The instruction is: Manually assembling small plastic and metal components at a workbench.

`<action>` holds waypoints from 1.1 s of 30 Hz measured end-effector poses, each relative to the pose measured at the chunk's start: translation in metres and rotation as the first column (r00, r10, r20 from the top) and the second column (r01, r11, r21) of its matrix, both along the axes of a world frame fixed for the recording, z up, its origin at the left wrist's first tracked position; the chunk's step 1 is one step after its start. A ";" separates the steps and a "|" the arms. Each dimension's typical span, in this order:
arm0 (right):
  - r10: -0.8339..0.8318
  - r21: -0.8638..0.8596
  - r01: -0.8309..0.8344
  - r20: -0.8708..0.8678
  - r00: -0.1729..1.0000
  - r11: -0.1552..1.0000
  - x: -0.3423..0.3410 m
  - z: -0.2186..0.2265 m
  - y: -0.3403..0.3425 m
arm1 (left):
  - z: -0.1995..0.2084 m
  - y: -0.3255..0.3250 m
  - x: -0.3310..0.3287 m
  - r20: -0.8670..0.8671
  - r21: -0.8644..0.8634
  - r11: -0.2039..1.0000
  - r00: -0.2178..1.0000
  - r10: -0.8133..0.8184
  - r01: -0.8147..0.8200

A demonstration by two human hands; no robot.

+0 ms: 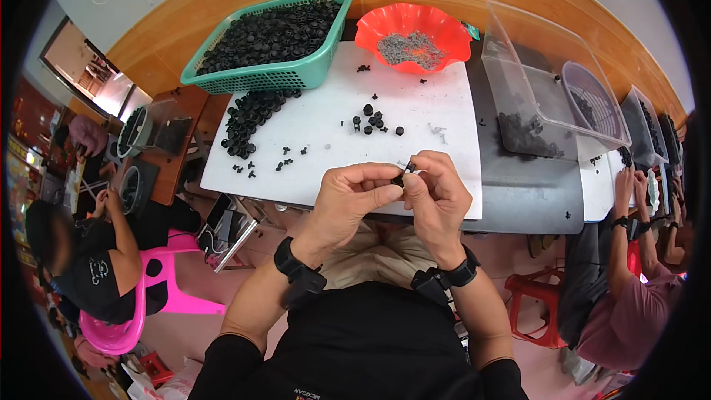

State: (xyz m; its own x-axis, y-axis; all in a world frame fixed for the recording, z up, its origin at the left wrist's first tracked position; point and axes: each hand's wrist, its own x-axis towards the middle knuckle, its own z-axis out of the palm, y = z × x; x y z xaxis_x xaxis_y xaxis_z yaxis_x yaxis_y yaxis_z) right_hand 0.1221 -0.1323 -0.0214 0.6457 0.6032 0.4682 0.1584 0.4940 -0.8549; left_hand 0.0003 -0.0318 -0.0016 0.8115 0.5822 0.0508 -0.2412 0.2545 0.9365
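Note:
Over the front part of the white board (311, 122), my left hand (352, 200) and my right hand (438, 200) meet, fingertips together. Both are closed in a pinch on a small black plastic part (402, 178), mostly covered by the fingers; its exact kind cannot be made out. Just beyond my hands lies a loose cluster of black round parts (376, 120). To the left, a curved heap of black round caps (248, 122) rests on the board, with several small black cross-shaped pieces (285, 155) near it.
A green basket (296, 74) full of black caps and a red scalloped bowl (370, 33) of small grey pieces stand at the back. A clear plastic bin (518, 104) is at right. Co-workers sit on both sides, one near a pink chair (174, 278), others beyond a red stool (535, 304).

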 end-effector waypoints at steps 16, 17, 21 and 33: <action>-0.065 -0.002 0.065 0.049 0.997 0.998 -0.001 -0.003 0.000 | -0.013 -0.010 0.003 0.201 -0.484 0.867 0.979 -0.017 0.115; -0.062 -0.005 0.063 0.053 0.997 0.998 -0.001 -0.003 0.000 | -0.013 -0.010 0.003 0.201 -0.485 0.867 0.979 -0.018 0.115; -0.050 -0.015 0.050 0.035 0.998 0.999 -0.001 -0.002 -0.002 | -0.016 -0.009 0.003 0.230 -0.488 0.864 0.973 -0.011 0.125; 0.011 -0.096 0.010 0.216 0.976 0.995 0.006 0.004 -0.014 | -0.016 -0.004 0.000 0.251 -0.509 0.852 0.968 0.009 0.124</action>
